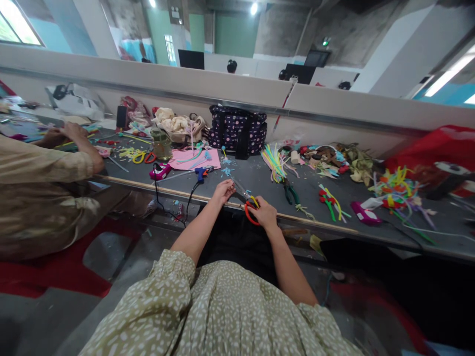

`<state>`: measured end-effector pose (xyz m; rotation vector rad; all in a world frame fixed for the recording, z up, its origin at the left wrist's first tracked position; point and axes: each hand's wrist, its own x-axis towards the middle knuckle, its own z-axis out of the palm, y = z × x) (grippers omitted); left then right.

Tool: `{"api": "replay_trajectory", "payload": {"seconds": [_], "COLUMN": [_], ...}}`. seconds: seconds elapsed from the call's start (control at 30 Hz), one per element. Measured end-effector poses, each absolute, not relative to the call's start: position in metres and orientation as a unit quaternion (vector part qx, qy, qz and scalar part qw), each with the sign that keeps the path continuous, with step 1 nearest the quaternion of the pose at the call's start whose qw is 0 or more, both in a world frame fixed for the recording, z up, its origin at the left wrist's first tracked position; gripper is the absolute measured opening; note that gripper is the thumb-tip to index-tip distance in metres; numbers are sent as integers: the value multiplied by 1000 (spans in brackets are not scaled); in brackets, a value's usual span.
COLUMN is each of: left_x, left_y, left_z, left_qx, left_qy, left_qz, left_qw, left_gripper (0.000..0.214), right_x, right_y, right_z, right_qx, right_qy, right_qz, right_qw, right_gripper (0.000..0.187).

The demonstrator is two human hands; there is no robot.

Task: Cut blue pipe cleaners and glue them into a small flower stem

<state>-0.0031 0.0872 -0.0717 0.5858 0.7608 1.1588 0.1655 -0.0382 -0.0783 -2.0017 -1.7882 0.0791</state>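
Scissors (pixel 251 213) with one orange and one yellow handle loop are gripped in my right hand (pixel 265 212) at the table's front edge. Their blades point away and to the left, toward my left hand (pixel 224 191). My left hand's fingers are pinched together beside the blades; whatever is between them is too small to make out. Just beyond the hands, light-blue clippings (pixel 226 171) lie on the dark tabletop. A blue glue gun (pixel 201 173) rests to the left of my left hand, and green-handled pliers (pixel 291 192) lie right of my right hand.
A pink sheet (pixel 211 157) lies behind the glue gun, near a polka-dot bag (pixel 237 131). Colourful pipe cleaners (pixel 274 163) lie bunched to the right, with a purple device (pixel 365 212) farther along. A co-worker's arm (pixel 83 148) reaches in at left. A low partition (pixel 334 104) runs behind the table.
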Motion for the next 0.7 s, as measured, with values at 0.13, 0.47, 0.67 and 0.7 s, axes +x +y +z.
{"api": "replay_trajectory", "payload": {"seconds": [0.13,0.47,0.67,0.7], "left_x": [-3,-3,-2,-3], "left_y": [87,88,88,88], "left_z": [-72,-73,-72,-72], "left_qx": [266,276,277,277], "left_qy": [343,339,339,339], "left_qz": [528,527,526,525], "left_qw": [730,729,730,730], "left_gripper": [15,18,19,20], "right_x": [166,166,166,166], "right_y": [-38,-39,-38,-37], "right_z": [-78,-75,-77,-77], "right_qx": [-724,-722,-718,-718], "right_qy": [-650,-650,-653,-653], "right_qz": [26,33,27,27], "right_qw": [229,232,239,239], "right_gripper": [36,35,34,34]}}
